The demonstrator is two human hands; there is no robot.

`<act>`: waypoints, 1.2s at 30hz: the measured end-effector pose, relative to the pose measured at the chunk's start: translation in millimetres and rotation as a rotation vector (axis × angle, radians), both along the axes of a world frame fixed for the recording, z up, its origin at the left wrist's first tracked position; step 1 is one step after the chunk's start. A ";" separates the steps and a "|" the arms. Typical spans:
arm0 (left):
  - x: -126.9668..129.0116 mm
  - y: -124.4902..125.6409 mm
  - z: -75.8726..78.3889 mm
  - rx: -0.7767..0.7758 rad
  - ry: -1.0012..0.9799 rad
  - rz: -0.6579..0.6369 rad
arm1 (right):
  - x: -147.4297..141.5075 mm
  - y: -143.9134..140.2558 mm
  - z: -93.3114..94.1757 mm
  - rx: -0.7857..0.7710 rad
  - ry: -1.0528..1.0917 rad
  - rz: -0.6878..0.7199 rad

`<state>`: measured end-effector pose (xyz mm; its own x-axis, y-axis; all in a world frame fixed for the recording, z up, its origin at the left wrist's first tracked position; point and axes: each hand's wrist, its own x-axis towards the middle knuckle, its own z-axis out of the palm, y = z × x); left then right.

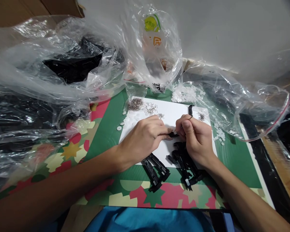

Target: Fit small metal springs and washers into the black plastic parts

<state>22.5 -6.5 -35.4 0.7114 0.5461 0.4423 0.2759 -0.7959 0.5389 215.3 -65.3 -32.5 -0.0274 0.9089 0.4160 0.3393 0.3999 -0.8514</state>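
Observation:
My left hand [151, 135] pinches one end of a small black plastic part [175, 134] between thumb and fingertips, over a white sheet [168, 151]. Closed at the part's other end is my right hand [195, 137]; its fingers hide what they grip. A short black piece [190, 110] shows just above the right knuckles, and I cannot tell whether it is held or lies on the sheet. Several long black plastic parts [154, 170] lie below the left hand. Under the right hand is a second heap of black parts [183, 161].
Small metal springs or clips sit in a dense pile [135, 104] and a looser scatter [151, 108]. White plastic discs lie in heaps [187, 93], with more [218, 133] at the right. Clear plastic bags [154, 48] crowd the back and both sides of the green patterned table [106, 129].

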 end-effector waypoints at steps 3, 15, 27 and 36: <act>0.1 0.1 -0.3 -0.006 -0.001 -0.002 | 0.1 0.8 -0.4 0.009 -0.041 0.011; 0.0 -1.3 3.3 -0.011 0.001 -0.001 | -0.8 2.6 3.1 0.095 -0.188 0.048; -0.8 -2.1 0.4 -0.008 -0.001 -0.012 | -0.7 0.5 3.3 0.022 -0.057 0.040; 0.5 -2.2 2.1 0.000 0.009 -0.009 | -1.5 0.4 0.6 -0.026 -0.021 0.032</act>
